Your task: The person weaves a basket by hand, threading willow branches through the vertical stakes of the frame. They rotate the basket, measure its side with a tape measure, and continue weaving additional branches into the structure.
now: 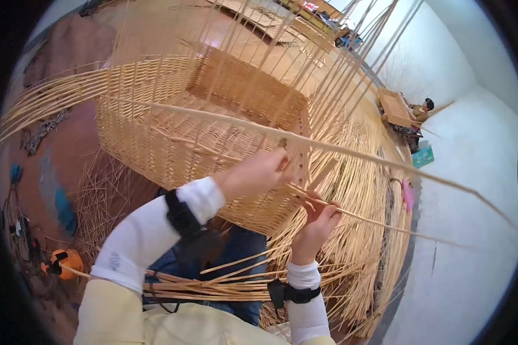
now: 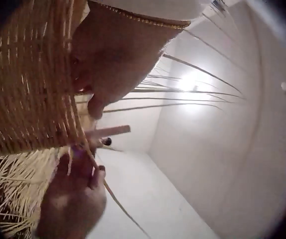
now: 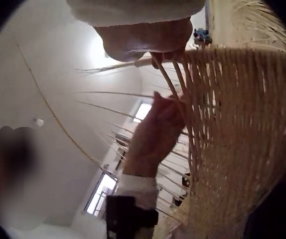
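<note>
A large, half-woven wicker basket [image 1: 149, 144] with tall upright stakes stands tilted before me. My left hand [image 1: 256, 172] grips its near rim close to the corner, fingers curled over the weave. Just beyond it, my right hand [image 1: 316, 227] pinches a thin wicker rod [image 1: 380, 224] that runs from the rim out to the right. A flat wooden strip [image 2: 112, 131] sticks out past the corner between both hands. In the right wrist view, two rods [image 3: 165, 74] stretch between my right hand and the woven edge. One long stake [image 1: 357, 152] crosses above both hands.
Loose rods [image 1: 351, 230] lie heaped along the wall at right. A rod bundle [image 1: 213, 287] rests across my lap. An orange object [image 1: 67, 264] sits at lower left. Long rod ends [image 1: 46, 109] stick out leftward from the basket. Farther back, another person [image 1: 423, 109] sits by the wall.
</note>
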Demonstrator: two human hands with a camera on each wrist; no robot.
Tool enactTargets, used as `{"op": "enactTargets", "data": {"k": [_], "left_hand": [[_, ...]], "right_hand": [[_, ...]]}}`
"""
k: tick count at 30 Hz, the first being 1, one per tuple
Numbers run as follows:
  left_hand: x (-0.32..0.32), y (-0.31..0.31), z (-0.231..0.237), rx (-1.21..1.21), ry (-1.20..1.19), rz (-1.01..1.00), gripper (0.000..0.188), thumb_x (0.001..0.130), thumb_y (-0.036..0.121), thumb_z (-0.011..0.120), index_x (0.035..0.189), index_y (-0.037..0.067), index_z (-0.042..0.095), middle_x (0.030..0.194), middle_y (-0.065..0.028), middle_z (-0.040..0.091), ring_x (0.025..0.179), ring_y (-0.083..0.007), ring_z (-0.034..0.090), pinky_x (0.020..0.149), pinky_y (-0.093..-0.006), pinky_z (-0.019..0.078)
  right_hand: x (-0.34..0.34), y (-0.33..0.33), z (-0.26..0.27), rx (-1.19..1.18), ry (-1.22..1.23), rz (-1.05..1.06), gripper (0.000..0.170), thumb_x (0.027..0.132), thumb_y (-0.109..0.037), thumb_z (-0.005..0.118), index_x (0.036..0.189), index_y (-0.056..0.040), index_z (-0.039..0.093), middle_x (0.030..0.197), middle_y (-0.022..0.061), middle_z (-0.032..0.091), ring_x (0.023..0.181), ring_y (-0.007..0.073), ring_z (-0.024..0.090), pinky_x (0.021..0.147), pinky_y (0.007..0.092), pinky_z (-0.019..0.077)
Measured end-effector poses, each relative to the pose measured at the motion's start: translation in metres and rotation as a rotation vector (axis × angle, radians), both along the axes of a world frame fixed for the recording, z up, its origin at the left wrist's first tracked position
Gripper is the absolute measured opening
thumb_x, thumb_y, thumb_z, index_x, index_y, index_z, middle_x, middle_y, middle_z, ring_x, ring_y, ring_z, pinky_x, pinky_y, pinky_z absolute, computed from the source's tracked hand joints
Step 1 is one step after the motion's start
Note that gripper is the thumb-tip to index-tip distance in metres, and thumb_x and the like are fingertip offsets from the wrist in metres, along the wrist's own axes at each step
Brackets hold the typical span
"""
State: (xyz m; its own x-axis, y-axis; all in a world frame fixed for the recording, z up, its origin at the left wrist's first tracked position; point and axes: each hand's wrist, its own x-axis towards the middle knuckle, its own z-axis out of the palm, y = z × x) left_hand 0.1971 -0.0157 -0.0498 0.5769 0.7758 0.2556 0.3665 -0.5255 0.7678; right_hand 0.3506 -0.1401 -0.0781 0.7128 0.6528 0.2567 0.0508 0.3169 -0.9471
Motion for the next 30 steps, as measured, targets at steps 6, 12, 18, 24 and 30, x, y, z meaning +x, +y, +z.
{"op": "enactTargets", "data": {"k": [6,12,18,24,30], "left_hand": [[0.037,0.008,-0.049,-0.121,-0.16,-0.204,0.033,0.086,0.032,0.071,0.089,0.002,0.058,0.078,-0.0139,0.062,0.073,-0.0281,0.06,0.066,-0.0397,0.0449],[0.046,-0.011,-0.06,0.05,-0.064,0.129,0.034,0.084,0.036,0.068,0.083,0.004,0.057,0.072,-0.0184,0.063,0.072,-0.0399,0.062,0.065,-0.0479,0.0469],[0.035,-0.029,-0.032,-0.045,-0.131,0.075,0.033,0.082,0.037,0.069,0.08,0.004,0.062,0.073,-0.0154,0.065,0.073,-0.037,0.063,0.066,-0.046,0.0478],[0.033,-0.036,-0.019,-0.025,-0.127,0.016,0.032,0.082,0.033,0.071,0.082,0.002,0.06,0.075,-0.0181,0.064,0.076,-0.0362,0.063,0.069,-0.0443,0.0481],[0.047,-0.018,-0.008,-0.097,-0.201,-0.097,0.03,0.086,0.027,0.072,0.084,0.002,0.056,0.073,-0.0064,0.058,0.066,-0.014,0.052,0.06,-0.0312,0.0439]], "right_hand": [[0.083,-0.034,0.036,0.023,0.027,0.13,0.018,0.095,-0.007,0.058,0.104,-0.0122,0.044,0.095,0.0131,0.065,0.078,0.0148,0.06,0.068,0.0261,0.0487],[0.059,0.089,0.113,-0.176,-0.812,0.29,0.015,0.096,-0.005,0.052,0.108,-0.0051,0.043,0.083,0.0159,0.064,0.079,0.0189,0.065,0.069,0.0302,0.0522],[0.094,0.001,-0.006,0.123,0.183,0.208,0.013,0.1,-0.007,0.048,0.109,-0.0092,0.04,0.084,0.0109,0.061,0.088,0.0256,0.068,0.083,0.0446,0.0584],[0.073,-0.026,-0.004,0.342,0.459,0.233,0.003,0.102,-0.016,0.046,0.105,-0.0145,0.046,0.087,0.0078,0.062,0.092,0.0261,0.066,0.089,0.0434,0.0553],[0.068,-0.039,0.029,0.466,0.424,0.265,0.021,0.104,-0.029,0.04,0.105,-0.0114,0.052,0.09,0.0072,0.063,0.097,0.0276,0.064,0.091,0.0462,0.0527]]}}
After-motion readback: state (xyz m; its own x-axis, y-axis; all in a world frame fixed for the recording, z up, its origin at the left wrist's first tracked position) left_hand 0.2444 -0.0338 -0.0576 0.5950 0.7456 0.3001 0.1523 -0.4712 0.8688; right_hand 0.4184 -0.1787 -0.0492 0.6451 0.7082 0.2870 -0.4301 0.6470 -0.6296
